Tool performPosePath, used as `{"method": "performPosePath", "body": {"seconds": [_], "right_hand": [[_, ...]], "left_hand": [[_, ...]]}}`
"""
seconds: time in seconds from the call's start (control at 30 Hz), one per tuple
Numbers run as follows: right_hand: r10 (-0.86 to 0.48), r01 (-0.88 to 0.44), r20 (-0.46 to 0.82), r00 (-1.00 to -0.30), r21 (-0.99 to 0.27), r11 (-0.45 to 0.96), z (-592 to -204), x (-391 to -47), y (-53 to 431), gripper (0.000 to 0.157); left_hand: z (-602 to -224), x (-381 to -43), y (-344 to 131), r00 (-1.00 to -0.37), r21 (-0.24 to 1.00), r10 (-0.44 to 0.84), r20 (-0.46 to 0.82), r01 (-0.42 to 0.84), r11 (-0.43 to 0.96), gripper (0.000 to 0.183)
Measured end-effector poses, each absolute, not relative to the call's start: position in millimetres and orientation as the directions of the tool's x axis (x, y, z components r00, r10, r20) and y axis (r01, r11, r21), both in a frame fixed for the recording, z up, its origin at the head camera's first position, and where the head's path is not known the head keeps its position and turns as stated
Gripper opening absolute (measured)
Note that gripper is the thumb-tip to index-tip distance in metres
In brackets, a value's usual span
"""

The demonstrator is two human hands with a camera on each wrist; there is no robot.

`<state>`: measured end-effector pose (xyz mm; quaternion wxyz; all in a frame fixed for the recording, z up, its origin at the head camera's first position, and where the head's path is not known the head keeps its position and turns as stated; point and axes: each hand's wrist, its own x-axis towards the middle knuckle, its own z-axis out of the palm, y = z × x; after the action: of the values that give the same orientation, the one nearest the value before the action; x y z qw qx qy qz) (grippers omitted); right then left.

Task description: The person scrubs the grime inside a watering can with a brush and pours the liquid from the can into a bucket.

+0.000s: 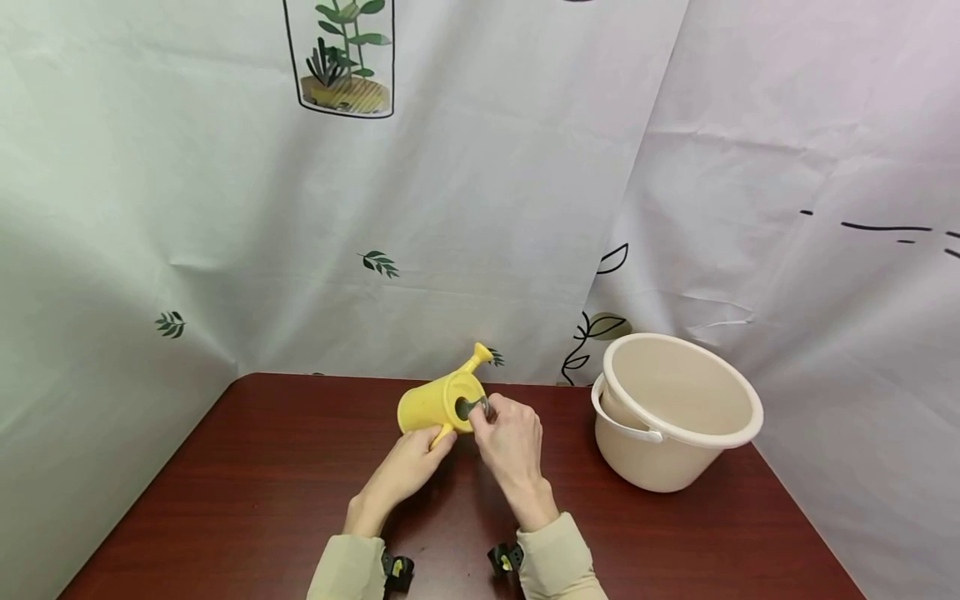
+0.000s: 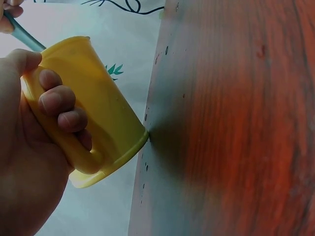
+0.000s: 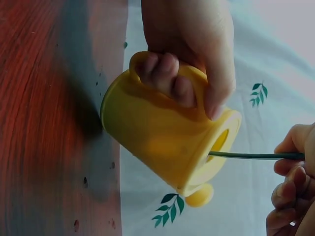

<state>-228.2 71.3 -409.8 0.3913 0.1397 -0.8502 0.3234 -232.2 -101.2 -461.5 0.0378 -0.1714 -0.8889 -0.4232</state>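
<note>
A yellow watering can [image 1: 427, 407] is tilted over the back of the table, its spout pointing up and to the right. My left hand [image 1: 408, 468] grips its handle, fingers curled through the loop as the left wrist view shows. Between thumb and fingers, my right hand [image 1: 513, 442] pinches a slim dark grey-green handle [image 3: 251, 156]. That handle runs into the can's round top opening [image 3: 222, 142]. Its far end is hidden inside the can, so I cannot tell what kind of tool it is. In the left wrist view the can's lower rim is close to the tabletop.
On the right of the dark red-brown table [image 1: 300, 500] stand two nested cream buckets, the upper bucket [image 1: 682, 392] leaning in the lower bucket [image 1: 652, 467], which has a white handle. A white cloth [image 1: 480, 208] with plant prints hangs behind the table.
</note>
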Motion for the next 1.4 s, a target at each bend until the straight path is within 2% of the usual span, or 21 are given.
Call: {"method": "performPosePath", "body": {"seconds": [0.77,1.0,1.17,1.2,1.33,1.4], "right_hand": [[0.116,-0.325,0.552,-0.825,-0.632,0.703,-432.7,-239.8,65.9,0.04],[0.126,-0.323,0.552,-0.825,-0.642,0.696,-434.7,-243.8,68.4,0.037],[0.119,-0.321,0.535,-0.836,-0.655,0.684,-435.8,-244.1,68.2,0.011],[0.113,-0.326,0.53,-0.84,-0.661,0.676,-435.8,-243.7,67.9,0.011],[0.077,-0.371,0.554,-0.829,-0.649,0.664,-434.9,-242.0,67.6,0.027],[0.054,-0.397,0.572,-0.819,-0.631,0.666,-433.4,-241.6,68.5,0.026]], "left_hand": [[-461.3,-232.2,-100.2,-0.935,0.727,0.286,0.21,0.345,0.593,0.042],[-461.7,-232.7,-100.4,-0.931,0.72,0.293,0.219,0.357,0.596,0.042],[-461.9,-232.6,-100.4,-0.927,0.714,0.304,0.219,0.364,0.598,0.042],[-461.9,-232.6,-100.6,-0.928,0.714,0.304,0.216,0.362,0.599,0.042],[-462.3,-233.0,-100.8,-0.932,0.718,0.3,0.205,0.351,0.601,0.042],[-462.6,-233.4,-100.9,-0.933,0.72,0.295,0.203,0.347,0.601,0.042]]}}
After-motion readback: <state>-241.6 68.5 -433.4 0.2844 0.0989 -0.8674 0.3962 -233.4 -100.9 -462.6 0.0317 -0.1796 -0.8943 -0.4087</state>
